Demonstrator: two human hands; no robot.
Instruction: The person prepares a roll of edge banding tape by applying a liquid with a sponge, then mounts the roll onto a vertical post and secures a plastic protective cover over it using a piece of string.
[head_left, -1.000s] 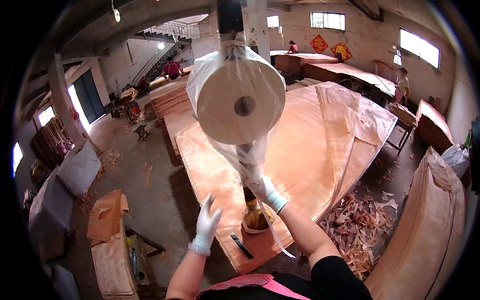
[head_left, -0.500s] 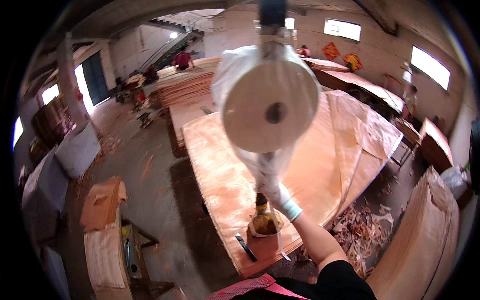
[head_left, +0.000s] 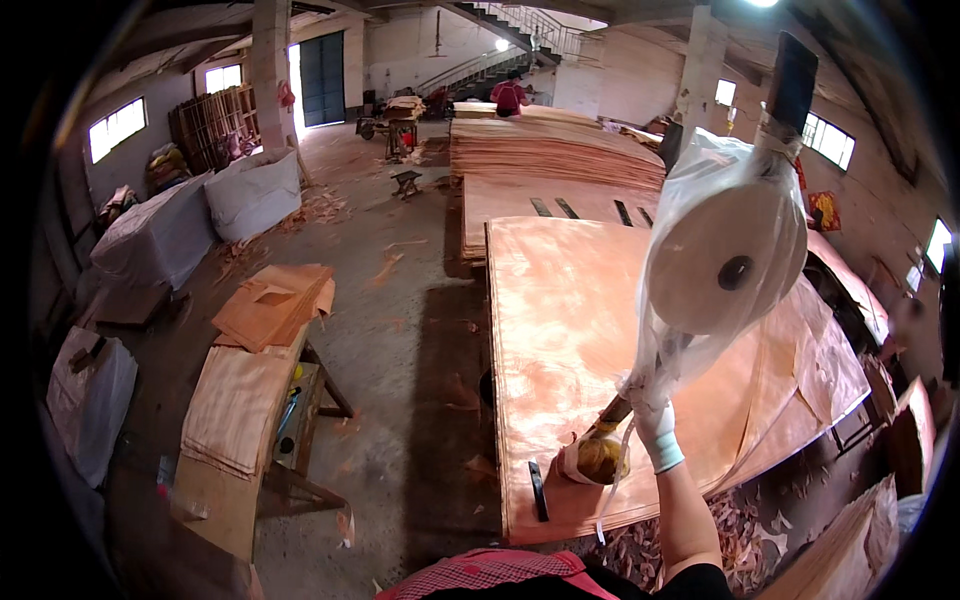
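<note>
My right hand (head_left: 652,420), in a white glove with a pale teal cuff, is closed around the handle (head_left: 616,407) of a long pole-like holder. A large white tape roll (head_left: 692,268) hangs on it inside a clear plastic bag (head_left: 690,165). The holder tilts up to the right and ends in a dark bar (head_left: 793,85). Its lower end is at a cup-like piece (head_left: 600,462), yellowish-brown inside. A narrow white strip (head_left: 618,490) dangles beside the glove. Below lies a stack of reddish veneer sheets (head_left: 570,310). My left hand is out of view.
A black flat bar (head_left: 539,491) lies on the veneer's near left corner. Left stands a wooden bench (head_left: 215,505) with veneer pieces (head_left: 272,305). Taller veneer stacks (head_left: 555,150) rise behind, near a person in red (head_left: 509,96). Scraps (head_left: 745,540) litter the floor at right.
The view has swung to the left, so the veneer stack sits further right in the picture. The holder now tilts to the right, with my right hand still closed on it.
</note>
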